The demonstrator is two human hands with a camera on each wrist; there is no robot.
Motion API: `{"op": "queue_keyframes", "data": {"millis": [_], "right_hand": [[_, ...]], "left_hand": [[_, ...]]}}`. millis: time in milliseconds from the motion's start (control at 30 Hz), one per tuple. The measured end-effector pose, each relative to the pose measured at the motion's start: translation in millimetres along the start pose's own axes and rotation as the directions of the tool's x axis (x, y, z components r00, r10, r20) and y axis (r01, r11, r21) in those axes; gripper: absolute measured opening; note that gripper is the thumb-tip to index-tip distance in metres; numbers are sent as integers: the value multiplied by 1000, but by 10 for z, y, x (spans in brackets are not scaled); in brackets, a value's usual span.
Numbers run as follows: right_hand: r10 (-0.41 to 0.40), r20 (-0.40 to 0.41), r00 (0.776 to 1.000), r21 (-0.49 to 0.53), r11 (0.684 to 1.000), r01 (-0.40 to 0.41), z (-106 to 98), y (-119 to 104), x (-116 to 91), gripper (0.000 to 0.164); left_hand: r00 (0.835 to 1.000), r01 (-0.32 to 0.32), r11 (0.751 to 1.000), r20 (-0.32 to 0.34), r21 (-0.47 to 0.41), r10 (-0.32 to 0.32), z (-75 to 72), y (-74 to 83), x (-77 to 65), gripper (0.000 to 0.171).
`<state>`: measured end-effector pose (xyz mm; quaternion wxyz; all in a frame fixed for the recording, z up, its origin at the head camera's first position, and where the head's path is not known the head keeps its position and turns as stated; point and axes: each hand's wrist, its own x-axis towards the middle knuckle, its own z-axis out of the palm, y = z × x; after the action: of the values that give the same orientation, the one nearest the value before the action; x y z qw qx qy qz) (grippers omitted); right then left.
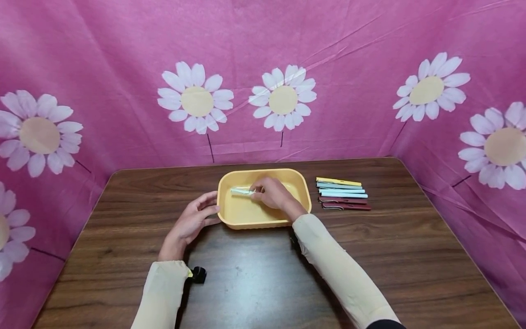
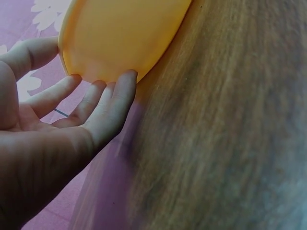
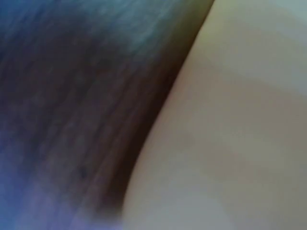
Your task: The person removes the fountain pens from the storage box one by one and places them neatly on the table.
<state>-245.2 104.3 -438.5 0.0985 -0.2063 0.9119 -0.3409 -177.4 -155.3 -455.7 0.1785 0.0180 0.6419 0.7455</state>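
Note:
A yellow rectangular tub (image 1: 263, 225) stands on the table. Inside it, my right hand (image 1: 272, 192) pinches one end of a pale mint pen (image 1: 240, 192), which lies near the tub's left inner side. Whether one pen or more is there I cannot tell. Against the tub's left end rest the spread fingertips of my left hand (image 1: 195, 220). In the left wrist view that hand (image 2: 72, 115) touches the tub's wall (image 2: 120, 38) with its fingers mostly extended. The right wrist view is blurred and does not show the pen.
Right of the tub, several pens lie side by side: a yellow pen (image 1: 339, 181), teal and pale blue ones, and dark red pens (image 1: 347, 207) nearest me. The wooden table (image 1: 246, 283) meets a pink flowered cloth (image 1: 242, 146) at the back and sides.

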Motion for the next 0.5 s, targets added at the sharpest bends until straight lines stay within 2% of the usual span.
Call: {"op": "queue_keyframes", "data": {"millis": [200, 500], "right_hand": [[-22, -8, 1000, 29, 999, 23, -49, -45, -35, 17], [-8, -39, 999, 61, 998, 10, -149, -33, -119, 18]], "left_hand": [[1000, -1, 1000, -3, -3, 1, -6, -3, -5, 56], [1000, 1, 1000, -4, -5, -1, 19, -1, -11, 55]]}}
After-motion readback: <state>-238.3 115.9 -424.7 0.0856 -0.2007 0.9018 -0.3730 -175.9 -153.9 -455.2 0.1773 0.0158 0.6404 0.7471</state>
